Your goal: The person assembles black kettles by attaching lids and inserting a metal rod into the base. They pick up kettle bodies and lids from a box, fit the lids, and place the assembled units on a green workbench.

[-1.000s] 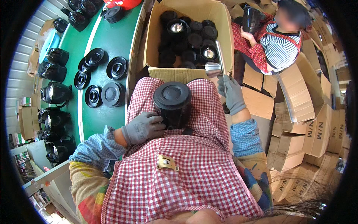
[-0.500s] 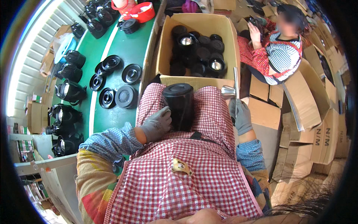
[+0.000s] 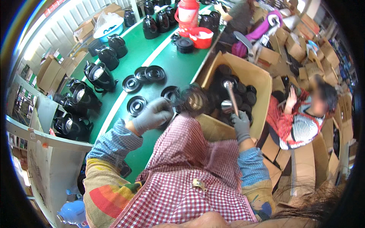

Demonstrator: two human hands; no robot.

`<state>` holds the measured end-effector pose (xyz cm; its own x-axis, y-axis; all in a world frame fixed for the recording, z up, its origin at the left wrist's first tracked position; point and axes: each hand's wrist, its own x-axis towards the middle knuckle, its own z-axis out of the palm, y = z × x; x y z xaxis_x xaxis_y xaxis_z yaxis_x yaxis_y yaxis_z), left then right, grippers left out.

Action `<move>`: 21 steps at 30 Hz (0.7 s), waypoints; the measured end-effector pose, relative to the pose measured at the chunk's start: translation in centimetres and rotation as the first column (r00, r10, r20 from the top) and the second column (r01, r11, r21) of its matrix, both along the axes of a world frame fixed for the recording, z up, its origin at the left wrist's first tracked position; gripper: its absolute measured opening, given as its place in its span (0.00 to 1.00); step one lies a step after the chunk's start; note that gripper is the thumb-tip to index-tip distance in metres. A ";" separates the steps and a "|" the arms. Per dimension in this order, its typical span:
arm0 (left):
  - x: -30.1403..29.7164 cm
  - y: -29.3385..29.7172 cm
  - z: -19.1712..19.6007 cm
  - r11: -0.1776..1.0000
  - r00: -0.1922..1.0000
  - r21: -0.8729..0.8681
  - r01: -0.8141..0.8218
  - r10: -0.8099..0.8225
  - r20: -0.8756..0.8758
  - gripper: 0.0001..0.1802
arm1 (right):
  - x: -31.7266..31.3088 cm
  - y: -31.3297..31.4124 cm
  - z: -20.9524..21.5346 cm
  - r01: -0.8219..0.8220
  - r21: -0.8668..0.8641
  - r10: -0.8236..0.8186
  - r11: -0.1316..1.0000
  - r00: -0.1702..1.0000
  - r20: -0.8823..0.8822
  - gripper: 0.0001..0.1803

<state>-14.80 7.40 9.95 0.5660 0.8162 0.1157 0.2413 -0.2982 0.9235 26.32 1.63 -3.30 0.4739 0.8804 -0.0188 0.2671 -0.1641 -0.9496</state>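
My left hand [image 3: 154, 114], in a grey glove, has curled fingers over the near edge of the green surface. At its fingertips a black cylindrical container [image 3: 194, 99] is held up, smeared by motion, with a shiny inside showing. The exact contact is blurred. My gloved right hand [image 3: 242, 127] grips a shiny metal rod [image 3: 231, 93] that slants over the cardboard box [image 3: 262, 76]. Beside the rod, just above that hand, is a flared metal piece [image 3: 226, 106]; whether they are joined I cannot tell. Several black cylindrical pieces [image 3: 249, 98] lie inside the box.
Several round black lids [image 3: 137, 105] lie on the green worktop [image 3: 159, 57] at left. Black jugs [image 3: 99, 76] line its far side, with red buckets [image 3: 201, 37] farther back. Right of the box a co-worker [image 3: 300, 117] sits among flattened cartons [image 3: 296, 171]; another person [image 3: 239, 17] is at the back.
My view has turned left. The black container has gone from my lap to the gap between worktop and box. My right hand and the rod have moved from beside my thigh to over the box.
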 end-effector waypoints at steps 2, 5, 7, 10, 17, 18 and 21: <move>-2.9 3.5 0.7 0.913 0.933 -0.367 -0.177 0.274 0.233 0.14 | -4.2 5.4 2.4 -0.097 -0.068 0.105 0.993 0.988 0.116 0.15; -6.4 12.0 1.2 0.890 0.837 -0.312 -0.331 0.430 0.337 0.18 | -8.5 13.8 1.4 -0.213 -0.047 0.213 0.976 0.885 0.415 0.14; -7.9 18.8 0.5 0.804 0.755 -0.308 -0.509 0.589 0.289 0.22 | -12.3 18.5 1.3 -0.240 -0.081 0.246 0.967 0.815 0.524 0.14; -8.4 29.4 -2.5 0.724 0.603 -0.316 -0.613 0.687 0.406 0.23 | -15.3 24.4 -0.9 -0.201 -0.233 0.293 0.951 0.826 0.481 0.16; -7.4 47.0 -9.8 0.464 0.342 -0.355 -0.812 0.870 0.356 0.21 | -18.1 29.4 -2.0 -0.221 -0.315 0.346 0.923 0.834 0.430 0.20; -7.4 48.7 -11.1 0.474 0.328 -0.353 -0.807 0.856 0.400 0.21 | -17.9 29.1 -1.7 -0.255 -0.253 0.354 0.933 0.771 0.529 0.24; -8.1 52.5 -13.8 0.355 0.297 -0.203 -0.912 0.917 0.267 0.22 | -17.6 26.6 0.5 -0.388 0.038 0.149 0.921 0.441 0.885 0.35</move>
<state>-22.90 59.87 -3.86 -0.6091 0.7875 0.0942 0.0840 -0.0540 0.9950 8.75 28.26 -2.77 -0.1174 0.8881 0.4444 0.9501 0.2307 -0.2100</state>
